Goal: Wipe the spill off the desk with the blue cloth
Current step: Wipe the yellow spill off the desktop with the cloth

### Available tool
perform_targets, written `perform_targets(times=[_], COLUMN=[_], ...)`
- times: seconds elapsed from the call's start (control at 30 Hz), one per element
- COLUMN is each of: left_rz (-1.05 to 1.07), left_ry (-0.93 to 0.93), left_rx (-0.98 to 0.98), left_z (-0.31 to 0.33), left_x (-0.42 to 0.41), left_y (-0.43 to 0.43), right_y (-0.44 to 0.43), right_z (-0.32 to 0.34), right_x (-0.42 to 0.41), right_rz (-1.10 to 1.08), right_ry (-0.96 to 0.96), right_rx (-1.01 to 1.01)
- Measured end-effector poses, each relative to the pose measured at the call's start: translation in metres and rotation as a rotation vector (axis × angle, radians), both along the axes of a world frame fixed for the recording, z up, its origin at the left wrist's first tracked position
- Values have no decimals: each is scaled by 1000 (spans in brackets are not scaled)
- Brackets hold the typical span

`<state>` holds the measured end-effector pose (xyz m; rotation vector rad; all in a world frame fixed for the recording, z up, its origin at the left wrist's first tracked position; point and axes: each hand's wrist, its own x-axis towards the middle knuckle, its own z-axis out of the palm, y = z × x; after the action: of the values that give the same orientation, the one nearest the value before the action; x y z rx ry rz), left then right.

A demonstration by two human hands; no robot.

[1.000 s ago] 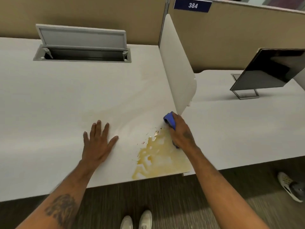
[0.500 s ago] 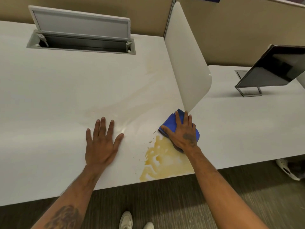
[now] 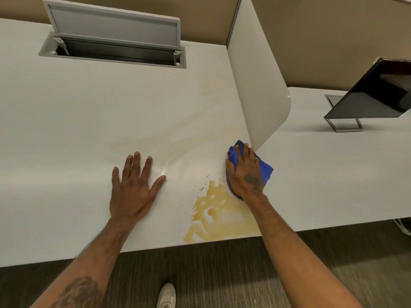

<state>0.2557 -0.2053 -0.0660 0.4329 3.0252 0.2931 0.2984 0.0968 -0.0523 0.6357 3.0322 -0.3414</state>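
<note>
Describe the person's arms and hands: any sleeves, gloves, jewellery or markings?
Both arms are bare to the frame's edge: no sleeves, gloves, watch or rings show. The left hand is unmarked, but the left forearm bears a large dark tattoo near the bottom edge. The right hand has a small dark tattoo on its back; the right forearm looks unmarked.

Your right hand [image 3: 244,174] presses a crumpled blue cloth [image 3: 265,168] just above the yellow-brown spill [image 3: 219,216]; your left hand [image 3: 133,187] rests flat beside it.
</note>
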Motion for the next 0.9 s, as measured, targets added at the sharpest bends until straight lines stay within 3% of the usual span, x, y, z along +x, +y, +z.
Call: perform_targets(times=[0.2,0.43,0.67,0.73,0.9], left_rz=[0,4,-2,-1,5], left_ry=[5,5,10,5,4], left_rx=[23,11,36,38,32], left_z=[-2,-1,-2,-1,1], left_x=[-1,-1,-1,-1,0], left_y=[-2,-1,-1,-2,0], right_y=[-2,-11,-31,-19,-7], right_z=[0,1,-2,-3,-4], right_x=[36,0,33,49,15], right_rz=[311,-82,388,317,-126], right_ry=[-14,10,-38,-4,-14], right_rx=[-11,-10,-37,-21,-17])
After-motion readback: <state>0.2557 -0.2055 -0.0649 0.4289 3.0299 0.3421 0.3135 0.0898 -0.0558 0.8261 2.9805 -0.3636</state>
